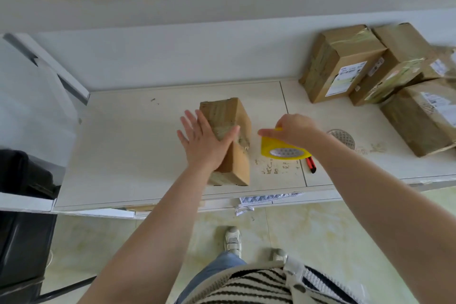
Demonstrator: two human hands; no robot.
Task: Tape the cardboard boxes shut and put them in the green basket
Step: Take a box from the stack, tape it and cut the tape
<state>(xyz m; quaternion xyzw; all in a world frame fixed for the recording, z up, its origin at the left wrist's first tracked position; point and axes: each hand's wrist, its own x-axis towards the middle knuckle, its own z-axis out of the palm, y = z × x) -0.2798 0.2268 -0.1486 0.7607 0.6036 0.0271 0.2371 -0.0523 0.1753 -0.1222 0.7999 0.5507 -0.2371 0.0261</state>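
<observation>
A small cardboard box [228, 138] lies on the pale desk [128, 150], its long side running away from the person, with glossy tape over its upper face. The left hand [204, 142] lies flat on the box's left and upper side, fingers straight and spread, the thumb reaching across the top. Just right of the box, the right hand [292, 132] grips a yellow tape dispenser [282, 149] from above, fingers curled round its top edge, the roll of clear tape showing underneath. A red-and-black utility knife [311, 165] lies on the desk just right of the dispenser. Further right of the box, toward the wall, sits a heap of taped boxes [380, 74] bearing shipping labels. No green basket can be seen from here.
</observation>
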